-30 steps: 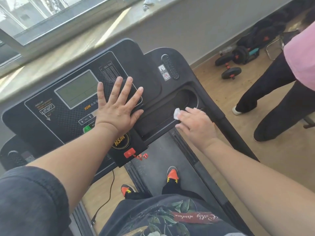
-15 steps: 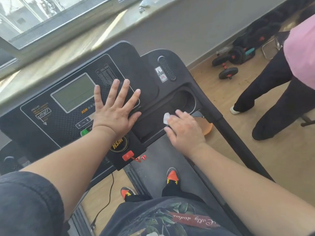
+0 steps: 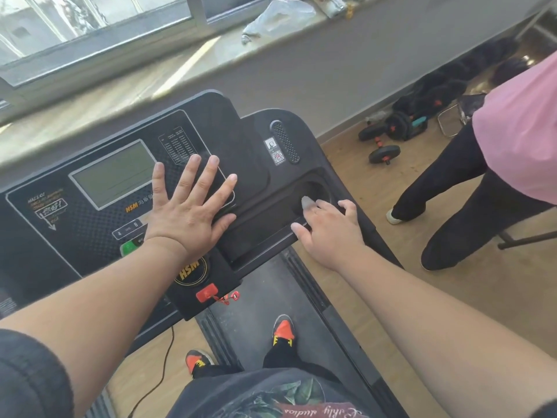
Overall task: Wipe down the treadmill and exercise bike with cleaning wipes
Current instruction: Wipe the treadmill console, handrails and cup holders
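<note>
The black treadmill console (image 3: 90,236) fills the left and middle, with a grey display (image 3: 116,173) and a red safety key (image 3: 208,292) below. My left hand (image 3: 188,211) lies flat on the console with fingers spread, just right of the display. My right hand (image 3: 327,232) presses a small white cleaning wipe (image 3: 307,203) into the recessed tray and cup holder (image 3: 316,190) on the console's right side. Only a corner of the wipe shows past my fingers. The treadmill belt (image 3: 256,300) runs below, under my feet.
Another person in a pink top and black trousers (image 3: 452,188) stands close on the right. Dumbbells (image 3: 384,153) lie on the wooden floor by the wall. A window sill with a plastic bag (image 3: 277,16) runs behind the console. A power cable (image 3: 167,360) hangs at lower left.
My right hand has slid the wipe back to the right, from the tray's middle toward the cup holder. My left hand has stayed flat on the console.
</note>
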